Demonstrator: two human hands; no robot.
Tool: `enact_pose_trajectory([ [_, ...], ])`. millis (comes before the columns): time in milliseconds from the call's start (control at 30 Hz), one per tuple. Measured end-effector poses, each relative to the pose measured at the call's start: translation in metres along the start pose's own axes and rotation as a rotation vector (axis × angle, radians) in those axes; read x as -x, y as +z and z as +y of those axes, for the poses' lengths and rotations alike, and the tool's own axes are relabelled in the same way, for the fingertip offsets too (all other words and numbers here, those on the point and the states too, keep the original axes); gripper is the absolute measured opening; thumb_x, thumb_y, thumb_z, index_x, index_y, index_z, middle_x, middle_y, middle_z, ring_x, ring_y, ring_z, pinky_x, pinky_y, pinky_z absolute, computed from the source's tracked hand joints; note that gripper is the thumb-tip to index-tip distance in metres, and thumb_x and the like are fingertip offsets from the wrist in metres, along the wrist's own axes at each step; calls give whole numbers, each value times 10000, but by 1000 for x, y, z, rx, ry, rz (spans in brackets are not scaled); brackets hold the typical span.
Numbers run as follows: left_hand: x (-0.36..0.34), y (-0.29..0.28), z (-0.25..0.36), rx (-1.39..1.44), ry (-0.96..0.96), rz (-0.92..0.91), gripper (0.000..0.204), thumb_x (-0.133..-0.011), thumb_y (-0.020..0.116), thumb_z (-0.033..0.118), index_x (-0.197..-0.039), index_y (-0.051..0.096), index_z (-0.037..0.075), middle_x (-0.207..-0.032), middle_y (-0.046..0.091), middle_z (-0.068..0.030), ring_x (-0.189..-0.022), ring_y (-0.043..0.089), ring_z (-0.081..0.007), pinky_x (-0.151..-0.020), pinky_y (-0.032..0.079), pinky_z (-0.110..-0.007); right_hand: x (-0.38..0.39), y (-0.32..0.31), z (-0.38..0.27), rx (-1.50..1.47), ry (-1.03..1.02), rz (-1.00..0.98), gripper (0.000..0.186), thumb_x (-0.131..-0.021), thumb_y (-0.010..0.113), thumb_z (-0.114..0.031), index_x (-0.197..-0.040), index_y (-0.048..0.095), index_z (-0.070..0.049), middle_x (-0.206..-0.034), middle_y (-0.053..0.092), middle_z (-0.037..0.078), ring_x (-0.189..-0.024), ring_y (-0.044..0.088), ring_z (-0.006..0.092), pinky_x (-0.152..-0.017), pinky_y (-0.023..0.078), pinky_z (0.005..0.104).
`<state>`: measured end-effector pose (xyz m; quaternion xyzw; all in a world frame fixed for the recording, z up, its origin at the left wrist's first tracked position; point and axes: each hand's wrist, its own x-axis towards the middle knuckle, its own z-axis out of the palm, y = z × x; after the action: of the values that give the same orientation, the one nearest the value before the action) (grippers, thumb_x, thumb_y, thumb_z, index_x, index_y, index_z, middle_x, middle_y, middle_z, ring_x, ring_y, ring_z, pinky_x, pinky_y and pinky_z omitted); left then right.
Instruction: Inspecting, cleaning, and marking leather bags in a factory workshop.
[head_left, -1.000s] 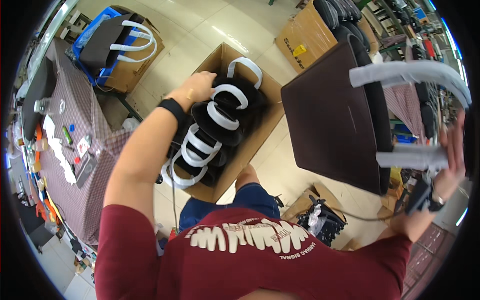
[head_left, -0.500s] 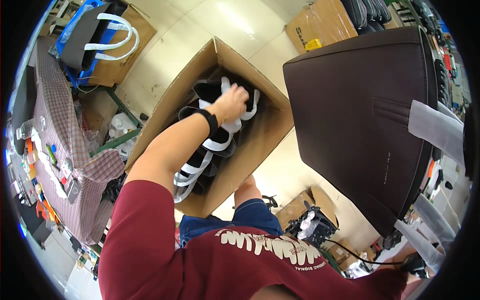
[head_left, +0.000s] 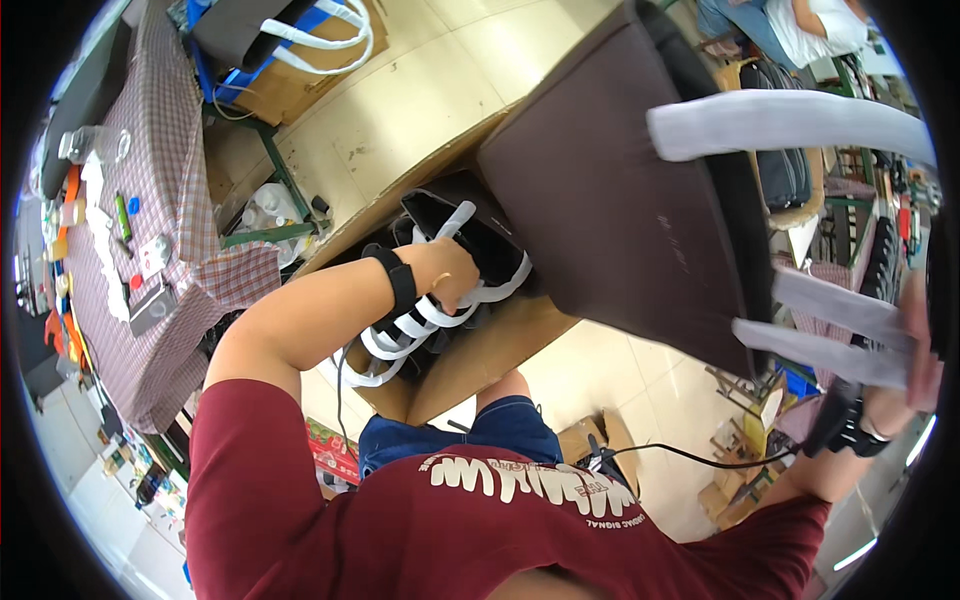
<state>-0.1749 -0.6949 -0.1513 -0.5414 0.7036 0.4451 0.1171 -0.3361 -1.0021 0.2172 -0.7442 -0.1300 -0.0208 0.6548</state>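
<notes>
My right hand (head_left: pixel 916 345), smeared by motion at the far right, holds a large dark brown handbag (head_left: pixel 625 200) by a white-wrapped handle (head_left: pixel 840 310). The bag tilts, its lower end reaching over the cardboard box (head_left: pixel 500 350). Inside the box stand several dark handbags (head_left: pixel 488 240) with handles in white wrapping. My left hand (head_left: pixel 455 272) is down among them, its fingers curled round a wrapped handle (head_left: pixel 458 220); the fingertips are partly hidden. More wrapped handles (head_left: pixel 410 327) lie just below that hand.
A checked-cloth table (head_left: pixel 165 190) with small items runs along the left. Another dark handbag (head_left: pixel 235 30) rests on a blue crate and carton at the upper left. A person (head_left: pixel 815 30) is at the upper right, near packed dark bags (head_left: pixel 782 160). A black cord (head_left: pixel 690 457) crosses below.
The large brown handbag has swung left and now overlaps the box. My right hand has come into view at its handles. My left hand has shifted down slightly among the bags.
</notes>
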Motion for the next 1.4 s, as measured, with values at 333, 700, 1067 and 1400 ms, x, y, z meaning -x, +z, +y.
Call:
enact_pose_trajectory([
  [333,-45,41,4,-147,-70,-162,256,-704,685,268,-912,708,121,-928,685,-66,-897,643,-251,-726,487,-381,-20,75,107,156,215,303,518,-814,590,-362,-974,572,131,-551,600,109,-385,521,69,-542,474,245],
  [700,-53,-16,15,-15,-86,25,295,-659,701,303,-881,706,109,-845,683,-70,-860,642,-233,-822,443,-399,36,135,314,716,578,23,420,-753,697,-229,-1127,584,-73,-1019,619,142,-931,594,259,-768,474,358],
  [1067,-1,45,102,109,-177,415,384,-837,451,174,-1194,529,56,-1205,509,-171,-1236,396,-338,-1036,247,-547,112,176,394,885,1110,-20,458,-802,637,-243,-1219,494,-115,-1140,541,178,-1047,541,339,-879,453,404],
  [1400,177,239,163,349,-502,298,474,-757,642,278,-1180,532,92,-1108,564,-113,-1142,476,-308,-997,316,-526,107,364,359,828,910,-508,174,-806,464,-135,-881,620,-114,-881,645,136,-837,631,305,-751,496,418],
])
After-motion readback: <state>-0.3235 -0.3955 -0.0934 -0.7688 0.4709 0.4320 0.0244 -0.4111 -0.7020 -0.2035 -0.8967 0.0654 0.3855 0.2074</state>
